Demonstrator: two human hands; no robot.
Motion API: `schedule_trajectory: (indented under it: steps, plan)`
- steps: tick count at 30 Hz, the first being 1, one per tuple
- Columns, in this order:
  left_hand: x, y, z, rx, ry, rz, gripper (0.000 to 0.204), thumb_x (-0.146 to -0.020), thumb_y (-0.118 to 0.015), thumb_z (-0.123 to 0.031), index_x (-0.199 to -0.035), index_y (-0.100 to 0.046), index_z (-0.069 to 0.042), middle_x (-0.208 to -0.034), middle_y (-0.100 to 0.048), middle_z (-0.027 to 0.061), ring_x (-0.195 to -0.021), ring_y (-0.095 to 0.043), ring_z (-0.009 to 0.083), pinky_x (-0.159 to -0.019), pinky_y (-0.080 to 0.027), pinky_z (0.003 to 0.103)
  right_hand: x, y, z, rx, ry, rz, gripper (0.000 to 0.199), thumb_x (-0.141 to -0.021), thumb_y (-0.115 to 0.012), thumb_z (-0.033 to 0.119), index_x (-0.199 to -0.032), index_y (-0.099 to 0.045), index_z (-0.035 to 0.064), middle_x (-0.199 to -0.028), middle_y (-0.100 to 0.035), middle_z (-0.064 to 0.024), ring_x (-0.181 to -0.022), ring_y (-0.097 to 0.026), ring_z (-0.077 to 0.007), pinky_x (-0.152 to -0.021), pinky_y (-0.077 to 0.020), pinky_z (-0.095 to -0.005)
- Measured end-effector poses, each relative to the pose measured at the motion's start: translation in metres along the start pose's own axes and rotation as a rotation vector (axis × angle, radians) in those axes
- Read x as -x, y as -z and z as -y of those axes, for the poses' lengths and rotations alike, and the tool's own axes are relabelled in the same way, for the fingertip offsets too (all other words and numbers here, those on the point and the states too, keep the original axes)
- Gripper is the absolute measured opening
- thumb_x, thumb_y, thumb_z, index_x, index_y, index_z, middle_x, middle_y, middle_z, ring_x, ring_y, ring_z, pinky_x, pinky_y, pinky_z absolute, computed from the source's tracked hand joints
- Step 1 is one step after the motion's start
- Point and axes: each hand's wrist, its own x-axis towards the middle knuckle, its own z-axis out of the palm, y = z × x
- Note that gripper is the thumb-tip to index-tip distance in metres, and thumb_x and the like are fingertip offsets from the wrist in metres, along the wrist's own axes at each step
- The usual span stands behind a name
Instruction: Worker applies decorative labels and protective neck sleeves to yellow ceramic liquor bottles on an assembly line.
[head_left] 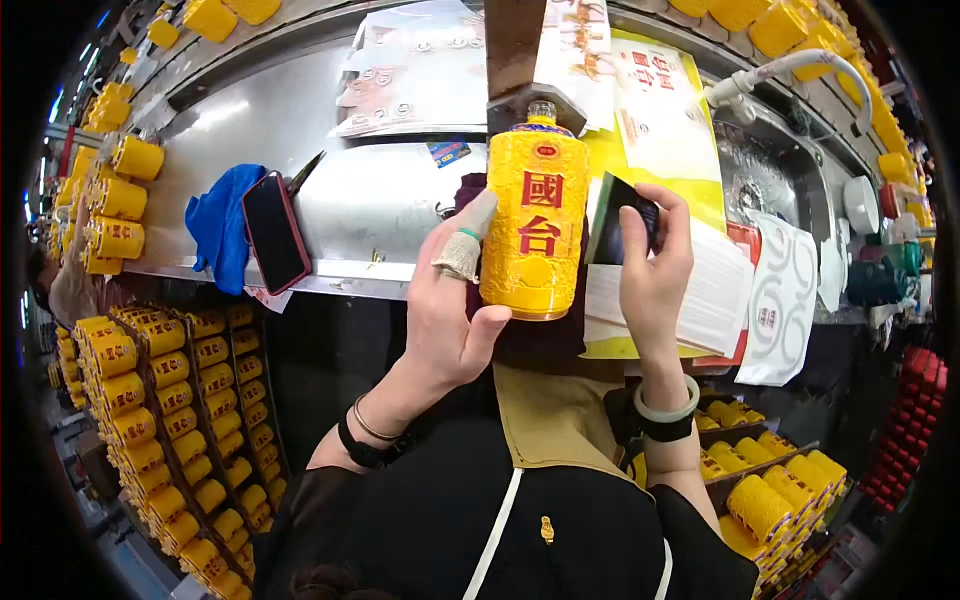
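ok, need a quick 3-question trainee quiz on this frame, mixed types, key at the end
1. True or false: the left hand holds the yellow bottle upright over the steel counter.
2. What does the right hand hold?
A. a blue cloth
B. a small dark flat device
C. a white hose
3. Fill in: the phone in the red case lies on the counter beside the ____ cloth.

Key:
1. True. The left hand's fingers wrap its side, and the thumb sits near its base.
2. B. The small dark device is held close to the bottle's right side.
3. Blue.
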Motion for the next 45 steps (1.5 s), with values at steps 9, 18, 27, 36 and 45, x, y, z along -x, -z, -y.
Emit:
schedule_trajectory:
  steps: [9, 18, 27, 36, 45]
  plan:
    - [-0.016, 0.020, 0.021, 0.114, 0.033, -0.048, 0.069, -0.105, -0.055, -0.045, -0.145, -0.048, 0.011, -0.136, -0.061, 0.0285, -0.123, -0.061, 0.0420, -0.105, -0.047, 0.045, -0.004, 0.006, -0.005, 0.004, 0.023, -0.054, 0.021, -0.103, -0.063, 0.008, -0.122, -0.059, 0.0001, -0.095, -0.053, 0.0021, -0.079, -0.044, -0.0061, -0.071, -0.0382, -0.0195]
    - [-0.123, 0.067, 0.152, -0.661, 0.154, 0.099, 0.035, -0.095, -0.066, -0.014, -0.126, -0.065, 0.003, -0.121, -0.068, 0.0250, -0.116, -0.064, 0.0398, -0.098, -0.050, 0.046, 0.022, 0.014, 0.008, -0.193, 0.021, -0.043, 0.024, -0.104, -0.062, 0.006, -0.126, -0.058, -0.0009, -0.107, -0.059, -0.0005, -0.090, -0.051, -0.0054, -0.081, -0.0424, -0.0198]
    - [-0.135, 0.058, 0.178, -0.682, -0.115, 0.062, 0.023, -0.090, -0.066, -0.002, -0.113, -0.068, -0.002, -0.105, -0.069, 0.0169, -0.097, -0.065, 0.0377, -0.085, -0.052, 0.045, 0.030, 0.026, 0.013, -0.144, 0.038, -0.053, 0.023, -0.104, -0.062, 0.007, -0.125, -0.058, -0.0015, -0.111, -0.058, -0.0019, -0.097, -0.050, -0.0071, -0.088, -0.0412, -0.0211]
    - [-0.073, 0.073, 0.010, -0.009, -0.006, 0.064, 0.050, -0.092, -0.067, 0.008, -0.141, -0.058, 0.001, -0.099, -0.068, 0.0054, -0.092, -0.067, 0.0134, -0.086, -0.054, 0.029, 0.028, 0.023, 0.001, -0.392, -0.126, -0.009, 0.028, -0.106, -0.051, 0.004, -0.134, -0.049, -0.0015, -0.126, -0.054, -0.0076, -0.112, -0.053, -0.0119, -0.098, -0.0435, -0.0263]
    - [-0.032, 0.025, -0.040, 0.176, 0.173, 0.256, 0.057, -0.090, -0.067, 0.006, -0.146, -0.055, -0.001, -0.094, -0.070, 0.0002, -0.079, -0.060, 0.0051, -0.069, -0.049, 0.023, 0.042, 0.017, 0.022, -0.339, -0.095, 0.314, 0.059, -0.096, -0.074, 0.026, -0.143, -0.048, 0.0008, -0.091, -0.041, 0.0037, -0.079, -0.040, -0.0057, -0.071, -0.0359, -0.0205]
